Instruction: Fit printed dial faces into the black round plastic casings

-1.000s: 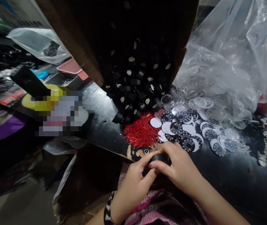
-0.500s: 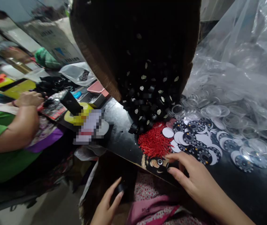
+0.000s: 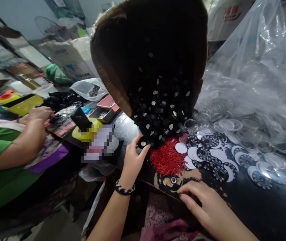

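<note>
By the red bits [image 3: 167, 157], L hand [image 3: 133, 160] pinched a blk cap [image 3: 143, 143], prob. light, stiff, best rim-held; R hand [image 3: 203, 200] curled, hold unclear.

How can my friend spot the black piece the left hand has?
Find the big, dark container with its wide open mouth. At the bottom, round black pieces pile up beside red sticks. The black piece is at the pile's near-left edge, the only one between thumb and fingers of the left hand.
</note>
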The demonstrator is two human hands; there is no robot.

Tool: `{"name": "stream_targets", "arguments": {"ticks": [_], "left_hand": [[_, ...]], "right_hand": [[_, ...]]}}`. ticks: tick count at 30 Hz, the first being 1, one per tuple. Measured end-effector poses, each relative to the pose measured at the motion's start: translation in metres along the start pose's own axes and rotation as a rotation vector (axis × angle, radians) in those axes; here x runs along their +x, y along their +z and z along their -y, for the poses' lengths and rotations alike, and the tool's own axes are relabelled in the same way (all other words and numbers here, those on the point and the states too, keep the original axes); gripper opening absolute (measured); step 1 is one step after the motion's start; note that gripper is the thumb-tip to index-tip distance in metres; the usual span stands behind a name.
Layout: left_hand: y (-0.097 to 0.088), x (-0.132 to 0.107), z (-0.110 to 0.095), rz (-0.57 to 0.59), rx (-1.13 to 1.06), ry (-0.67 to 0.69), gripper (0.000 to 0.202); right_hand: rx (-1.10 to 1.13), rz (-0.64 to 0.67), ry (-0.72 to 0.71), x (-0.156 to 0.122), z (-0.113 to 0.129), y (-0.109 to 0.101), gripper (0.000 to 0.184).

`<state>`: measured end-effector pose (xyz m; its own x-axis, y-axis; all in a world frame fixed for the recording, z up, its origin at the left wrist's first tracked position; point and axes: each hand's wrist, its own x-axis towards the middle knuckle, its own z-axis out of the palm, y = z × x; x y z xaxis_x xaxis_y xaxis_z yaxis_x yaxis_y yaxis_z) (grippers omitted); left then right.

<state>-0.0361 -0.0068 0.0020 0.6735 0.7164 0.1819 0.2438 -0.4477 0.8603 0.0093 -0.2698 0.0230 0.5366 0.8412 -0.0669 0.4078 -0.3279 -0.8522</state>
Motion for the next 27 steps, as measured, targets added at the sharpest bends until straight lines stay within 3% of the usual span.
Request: {"name": "stream_targets", "arguments": {"ticks": [2, 4, 7, 9, 10, 13, 15, 18, 23, 27], "left_hand": [[0.002, -0.02, -0.012, -0.064, -0.028, 0.023, 0.056], [0.008, -0.045, -0.025, -0.045, -0.122, 0.004, 0.057], [0.02, -0.085, -0.038, 0.242, -0.334, -0.176, 0.055], [0.024, -0.104, -0.037, 0.417, -0.396, -0.301, 0.052], [0.025, -0.11, -0.035, 0.437, -0.394, -0.338, 0.051], [0.028, -0.119, -0.031, 0.388, -0.416, -0.395, 0.046], [0.031, -0.12, -0.035, 0.426, -0.462, -0.405, 0.048], [0.036, -0.119, -0.048, 0.505, -0.526, -0.397, 0.056], [0.041, -0.118, -0.054, 0.445, -0.65, -0.426, 0.035], [0.043, -0.119, -0.046, 0.351, -0.773, -0.535, 0.035]], "right_hand": [[0.018, -0.024, 0.009, 0.003, -0.001, 0.004, 0.015], [0.021, -0.071, 0.007, 0.007, 0.001, 0.008, 0.024], [-0.01, -0.128, -0.041, 0.009, 0.006, 0.007, 0.044], [-0.042, -0.094, -0.085, 0.007, 0.005, -0.001, 0.04], [-0.063, -0.071, -0.093, 0.007, 0.003, -0.008, 0.035], [-0.228, -0.178, -0.003, 0.01, -0.013, -0.035, 0.023], [-0.424, -0.329, 0.111, 0.02, -0.027, -0.053, 0.029], [-0.597, -0.375, 0.179, 0.037, -0.042, -0.068, 0.041], [-0.485, -0.403, 0.16, 0.04, -0.051, -0.071, 0.03], [-0.338, -0.453, 0.168, 0.027, -0.059, -0.077, 0.017]]}}
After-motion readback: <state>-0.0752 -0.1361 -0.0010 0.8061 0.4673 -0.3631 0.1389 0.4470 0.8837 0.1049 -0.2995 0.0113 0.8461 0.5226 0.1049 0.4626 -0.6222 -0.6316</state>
